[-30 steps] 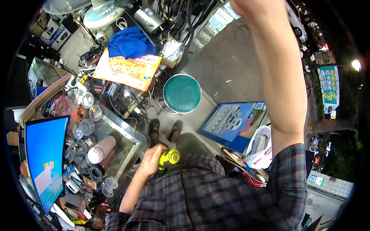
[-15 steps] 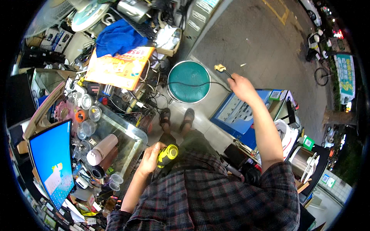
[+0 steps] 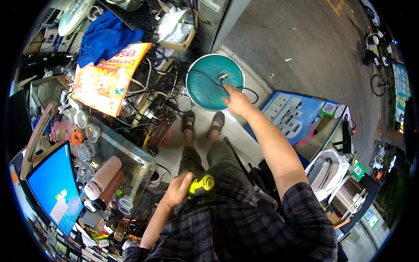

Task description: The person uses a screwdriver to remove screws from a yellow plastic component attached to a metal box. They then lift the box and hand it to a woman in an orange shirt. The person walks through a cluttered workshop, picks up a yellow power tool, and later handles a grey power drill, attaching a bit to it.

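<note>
Showing at the right hand, whose grip cannot be told, the thin black cable, probably light and flexible, is best taken by its yellowish plug; by the left hand, a yellow-black rounded tool is held.

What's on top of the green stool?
A dark cable with a yellowish plug is over the green stool; whether both touch it is unclear. The right hand covers part of the stool, hiding what's beneath.

A dark cable (pale end) spans the stool, a yellow tool in the left grip.
</note>
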`<state>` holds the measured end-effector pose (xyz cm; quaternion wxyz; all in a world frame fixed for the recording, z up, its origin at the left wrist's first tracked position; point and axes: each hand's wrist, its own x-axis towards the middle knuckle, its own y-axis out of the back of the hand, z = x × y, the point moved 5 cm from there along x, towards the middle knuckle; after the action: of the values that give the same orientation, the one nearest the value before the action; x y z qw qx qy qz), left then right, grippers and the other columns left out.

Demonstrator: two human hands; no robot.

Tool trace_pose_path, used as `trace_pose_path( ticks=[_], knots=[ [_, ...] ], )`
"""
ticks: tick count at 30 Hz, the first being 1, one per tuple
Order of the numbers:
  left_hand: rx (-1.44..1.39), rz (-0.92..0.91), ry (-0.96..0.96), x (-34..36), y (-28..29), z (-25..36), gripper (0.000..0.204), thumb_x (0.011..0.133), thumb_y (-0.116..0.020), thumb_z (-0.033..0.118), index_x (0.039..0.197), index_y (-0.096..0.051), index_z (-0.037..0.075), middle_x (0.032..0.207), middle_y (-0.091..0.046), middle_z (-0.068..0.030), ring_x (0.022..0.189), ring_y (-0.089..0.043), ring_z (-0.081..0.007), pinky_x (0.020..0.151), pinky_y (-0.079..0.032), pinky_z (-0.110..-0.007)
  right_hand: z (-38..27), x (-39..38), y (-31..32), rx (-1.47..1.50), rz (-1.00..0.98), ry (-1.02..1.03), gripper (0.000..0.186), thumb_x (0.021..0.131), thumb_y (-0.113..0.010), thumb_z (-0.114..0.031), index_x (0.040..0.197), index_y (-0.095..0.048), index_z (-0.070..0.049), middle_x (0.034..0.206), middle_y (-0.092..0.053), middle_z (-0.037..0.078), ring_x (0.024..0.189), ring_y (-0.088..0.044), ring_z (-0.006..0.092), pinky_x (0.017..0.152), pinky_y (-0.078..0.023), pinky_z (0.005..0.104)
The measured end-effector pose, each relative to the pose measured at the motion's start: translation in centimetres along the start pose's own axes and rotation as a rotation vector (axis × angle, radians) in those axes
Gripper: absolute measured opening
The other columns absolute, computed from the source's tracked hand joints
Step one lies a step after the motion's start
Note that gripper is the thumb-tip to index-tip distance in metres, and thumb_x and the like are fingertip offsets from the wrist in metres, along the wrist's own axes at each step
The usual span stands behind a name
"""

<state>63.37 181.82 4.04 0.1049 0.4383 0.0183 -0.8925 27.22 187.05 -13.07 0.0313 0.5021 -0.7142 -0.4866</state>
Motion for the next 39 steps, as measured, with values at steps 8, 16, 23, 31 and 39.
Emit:
trace_pose_path(
  ticks=[8,16,23,31,39],
  knots=[
    [0.001,0.037,-0.054,-2.4,2.4,2.7,0.059,0.105,-0.053,0.054,0.128,-0.059,0.000,0.109,-0.071,-0.0265,0.107,-0.069,-0.0399,0.092,-0.051,-0.044,-8.0,-0.8,3.9,-0.044,-0.139,0.115,0.045,0.099,-0.061,-0.030,0.139,-0.060,-0.008,0.148,-0.053,0.026,0.123,-0.062,0.0434,0.107,-0.050,0.0462],
    [-0.228,0.024,-0.003,-3.7,4.0,-1.3,0.071,0.107,-0.044,0.060,0.119,-0.062,-0.008,0.108,-0.070,-0.0267,0.101,-0.066,-0.0314,0.091,-0.050,-0.044,-21.2,6.5,13.5,0.652,0.265,0.161,0.029,0.104,-0.059,-0.022,0.121,-0.068,-0.001,0.098,-0.075,0.015,0.080,-0.073,0.0230,0.074,-0.056,0.0364],
    [-0.270,0.135,-0.034,-5.2,5.9,-1.7,0.076,0.110,-0.028,0.057,0.111,-0.069,-0.007,0.103,-0.072,-0.0245,0.099,-0.066,-0.0401,0.092,-0.048,-0.044,-26.1,9.8,16.0,0.846,0.431,0.126,0.025,0.108,-0.053,-0.020,0.121,-0.061,0.000,0.091,-0.065,0.006,0.071,-0.065,0.0139,0.064,-0.054,0.0294],
    [-0.205,0.130,-0.094,-7.0,7.9,0.1,0.072,0.111,-0.024,0.052,0.113,-0.071,-0.002,0.110,-0.072,-0.0260,0.106,-0.066,-0.0440,0.094,-0.049,-0.046,-30.9,6.3,20.6,0.720,0.570,0.259,0.060,0.110,-0.048,-0.025,0.159,-0.027,0.002,0.102,-0.065,0.011,0.066,-0.066,0.0154,0.060,-0.055,0.0275],
    [-0.147,0.101,-0.234,-6.2,8.1,1.1,0.068,0.111,-0.025,0.049,0.114,-0.070,-0.002,0.111,-0.072,-0.0251,0.109,-0.066,-0.0443,0.095,-0.049,-0.047,-32.5,9.9,25.2,0.783,0.652,0.064,0.048,0.106,-0.055,-0.032,0.136,-0.048,0.006,0.096,-0.069,0.017,0.062,-0.069,0.0235,0.054,-0.054,0.0348]
  ],
)
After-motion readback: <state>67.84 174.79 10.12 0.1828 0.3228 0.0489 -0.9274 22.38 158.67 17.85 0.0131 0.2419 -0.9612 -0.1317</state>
